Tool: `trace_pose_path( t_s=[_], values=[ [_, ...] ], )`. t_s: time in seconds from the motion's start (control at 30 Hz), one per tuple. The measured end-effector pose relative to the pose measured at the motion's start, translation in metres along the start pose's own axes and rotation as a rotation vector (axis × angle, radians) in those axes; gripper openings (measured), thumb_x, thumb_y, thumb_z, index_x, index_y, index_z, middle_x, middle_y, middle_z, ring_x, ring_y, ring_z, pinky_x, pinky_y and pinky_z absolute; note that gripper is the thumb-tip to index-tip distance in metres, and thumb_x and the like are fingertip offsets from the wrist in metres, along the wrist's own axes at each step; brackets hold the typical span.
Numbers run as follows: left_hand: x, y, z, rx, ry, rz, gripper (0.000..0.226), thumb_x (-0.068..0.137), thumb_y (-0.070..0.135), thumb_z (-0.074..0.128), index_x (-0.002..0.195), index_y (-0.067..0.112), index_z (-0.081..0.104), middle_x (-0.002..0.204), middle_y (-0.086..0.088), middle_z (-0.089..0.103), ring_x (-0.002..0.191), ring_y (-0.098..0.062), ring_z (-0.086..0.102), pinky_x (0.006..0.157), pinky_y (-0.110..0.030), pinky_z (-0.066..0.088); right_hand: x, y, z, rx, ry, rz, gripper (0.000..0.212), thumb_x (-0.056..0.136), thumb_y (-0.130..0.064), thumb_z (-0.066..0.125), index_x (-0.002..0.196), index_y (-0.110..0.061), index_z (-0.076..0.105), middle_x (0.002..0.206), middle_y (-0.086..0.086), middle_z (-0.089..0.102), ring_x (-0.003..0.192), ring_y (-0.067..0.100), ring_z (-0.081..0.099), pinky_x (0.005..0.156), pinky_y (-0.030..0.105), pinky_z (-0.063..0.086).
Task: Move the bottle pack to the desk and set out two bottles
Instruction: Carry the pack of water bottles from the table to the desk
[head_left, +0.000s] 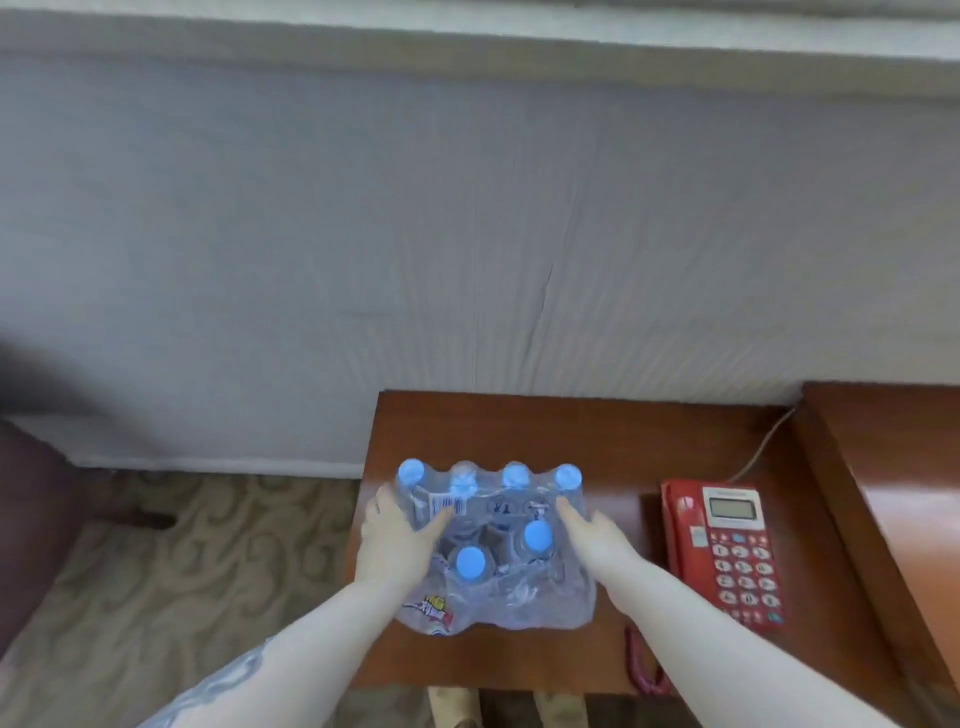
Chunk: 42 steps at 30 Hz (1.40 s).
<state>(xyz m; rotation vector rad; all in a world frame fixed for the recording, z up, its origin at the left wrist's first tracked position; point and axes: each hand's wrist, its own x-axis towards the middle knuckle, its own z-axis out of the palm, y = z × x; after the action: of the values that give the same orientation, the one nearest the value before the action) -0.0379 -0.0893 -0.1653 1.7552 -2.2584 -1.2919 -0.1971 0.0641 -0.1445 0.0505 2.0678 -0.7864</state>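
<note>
A clear shrink-wrapped bottle pack (519, 597) stands on the left part of the brown wooden desk (613, 431). Several water bottles with light blue caps show through the plastic: a row along the far side and two nearer me. The near right part of the wrap looks slack and hollow. My left hand (400, 535) lies against the pack's left side with its fingers spread over the top. My right hand (589, 530) presses on the pack's right side, fingers pointing away from me.
A red desk phone (727, 551) with a small screen lies right of the pack, its coiled cord (641, 665) by the desk's front edge. A higher wooden surface (893, 467) rises at the far right. Patterned carpet (156, 571) and a dark chair (31, 519) are left.
</note>
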Motion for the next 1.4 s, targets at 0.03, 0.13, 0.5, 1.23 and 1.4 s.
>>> trace_pose_path(
  t_s=[0.03, 0.13, 0.5, 1.23, 1.4],
  values=[
    [0.003, -0.002, 0.001, -0.051, -0.028, -0.093, 0.107, 0.073, 0.062, 0.070, 0.149, 0.003, 0.023, 0.150, -0.018, 0.037, 0.132, -0.034, 0.044, 0.102, -0.042, 0.043, 0.005, 0.000, 0.000, 0.034, -0.011, 0.025, 0.077, 0.090, -0.059, 0.048, 0.141, -0.001, 0.041, 0.140, 0.016, 0.052, 0.124, 0.031, 0.051, 0.101, 0.037, 0.040],
    [0.007, -0.006, -0.002, -0.237, -0.106, -0.289, 0.088, 0.059, 0.065, 0.079, 0.121, 0.005, 0.061, 0.114, -0.009, 0.070, 0.098, -0.026, 0.067, 0.071, -0.030, 0.049, 0.016, 0.002, 0.001, 0.110, -0.032, 0.071, 0.078, 0.087, -0.063, 0.050, 0.136, -0.002, 0.048, 0.114, 0.009, 0.059, 0.100, 0.025, 0.054, 0.087, 0.034, 0.040],
    [-0.023, -0.021, -0.017, -0.685, -0.004, -0.490, 0.048, 0.058, 0.038, 0.089, 0.087, 0.004, 0.071, 0.087, -0.005, 0.066, 0.077, -0.023, 0.062, 0.068, -0.032, 0.046, 0.025, 0.001, -0.008, 0.110, -0.041, 0.004, 0.052, 0.084, -0.058, 0.061, 0.085, -0.006, 0.065, 0.085, 0.010, 0.070, 0.080, 0.027, 0.066, 0.069, 0.035, 0.050],
    [-0.434, -0.173, -0.010, -1.431, 1.136, -0.804, 0.023, 0.067, 0.023, 0.085, 0.067, 0.004, 0.073, 0.060, -0.007, 0.076, 0.043, -0.015, 0.068, 0.036, -0.017, 0.045, -0.223, 0.068, 0.158, -0.735, -0.788, -0.721, 0.059, 0.086, -0.054, 0.057, 0.078, 0.002, 0.073, 0.066, 0.011, 0.074, 0.071, 0.031, 0.070, 0.060, 0.037, 0.053],
    [-0.568, -0.226, 0.018, -1.427, 1.443, -0.978, 0.036, 0.065, 0.041, 0.081, 0.063, 0.015, 0.056, 0.061, -0.001, 0.055, 0.053, -0.017, 0.049, 0.051, -0.028, 0.037, -0.322, 0.167, 0.209, -0.902, -0.951, -0.778, 0.078, 0.081, -0.059, 0.059, 0.100, 0.017, 0.062, 0.073, 0.013, 0.062, 0.068, 0.027, 0.058, 0.068, 0.036, 0.046]
  ],
)
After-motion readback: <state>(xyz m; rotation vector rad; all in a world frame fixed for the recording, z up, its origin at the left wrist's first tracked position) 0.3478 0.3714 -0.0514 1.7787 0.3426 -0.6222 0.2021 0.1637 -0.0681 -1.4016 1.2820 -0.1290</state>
